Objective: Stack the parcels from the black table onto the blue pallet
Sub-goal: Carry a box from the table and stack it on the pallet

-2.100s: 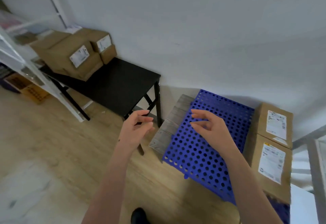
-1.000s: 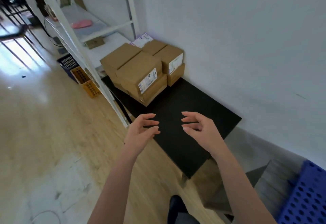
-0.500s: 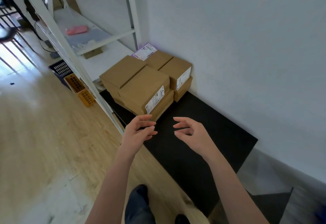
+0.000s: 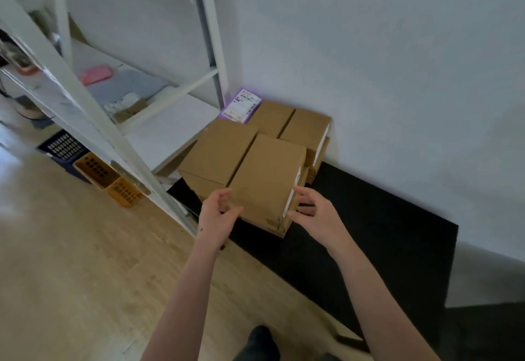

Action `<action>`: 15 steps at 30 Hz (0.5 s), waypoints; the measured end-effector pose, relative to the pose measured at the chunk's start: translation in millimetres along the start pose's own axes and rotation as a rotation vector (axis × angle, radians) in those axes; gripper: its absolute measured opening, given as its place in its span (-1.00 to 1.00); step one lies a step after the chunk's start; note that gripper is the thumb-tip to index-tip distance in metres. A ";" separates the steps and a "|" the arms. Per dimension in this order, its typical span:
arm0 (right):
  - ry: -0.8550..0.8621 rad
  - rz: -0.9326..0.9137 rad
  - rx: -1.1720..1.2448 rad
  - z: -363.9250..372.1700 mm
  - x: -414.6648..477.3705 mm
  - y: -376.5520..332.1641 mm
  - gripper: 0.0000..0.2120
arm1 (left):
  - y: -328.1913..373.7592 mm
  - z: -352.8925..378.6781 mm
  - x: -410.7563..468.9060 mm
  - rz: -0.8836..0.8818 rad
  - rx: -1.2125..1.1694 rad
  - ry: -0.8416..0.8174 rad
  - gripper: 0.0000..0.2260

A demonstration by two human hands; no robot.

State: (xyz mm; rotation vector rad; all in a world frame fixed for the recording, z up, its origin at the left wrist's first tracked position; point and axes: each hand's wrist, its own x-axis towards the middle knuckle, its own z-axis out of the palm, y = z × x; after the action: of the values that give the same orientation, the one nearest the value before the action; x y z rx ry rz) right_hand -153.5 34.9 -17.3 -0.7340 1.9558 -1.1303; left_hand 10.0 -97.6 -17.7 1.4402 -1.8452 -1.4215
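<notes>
Head view: at six o'clock, the left hand (image 4: 217, 215) and right hand (image 4: 314, 212) spread wide, empty, flanking the nearest box (image 4: 265, 178) on the black table (image 4: 369, 218). Grip both sides low; lift clear of the boxes at twelve.

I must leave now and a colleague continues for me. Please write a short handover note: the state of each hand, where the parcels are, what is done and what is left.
Left hand: open, at the near left corner of the nearest cardboard parcel, not yet gripping.
Right hand: open, fingers at that parcel's labelled right side, no firm hold visible.
Parcels: several brown boxes stacked at the far end of the black table, against the wall; a purple-edged parcel lies behind them.
Done: cannot tell; the blue pallet is out of view.
Left: grip the nearest parcel, carry it to the pallet, then the others.
</notes>
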 end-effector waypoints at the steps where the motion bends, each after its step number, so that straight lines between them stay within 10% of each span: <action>1: 0.027 0.024 0.003 6.6 2.5 -0.8 -0.40 | -5.9 -3.8 8.1 0.013 0.037 -0.021 -0.59; 15: 0.147 0.294 0.170 38.7 25.4 10.3 -0.37 | -40.8 -2.3 49.7 -0.017 0.181 -0.134 -0.60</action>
State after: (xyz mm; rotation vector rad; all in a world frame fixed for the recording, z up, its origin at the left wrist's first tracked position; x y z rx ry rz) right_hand -136.8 2.1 -47.3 -0.2692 1.9796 -1.1755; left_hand 11.9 -140.6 -65.5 1.4788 -2.0967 -1.4217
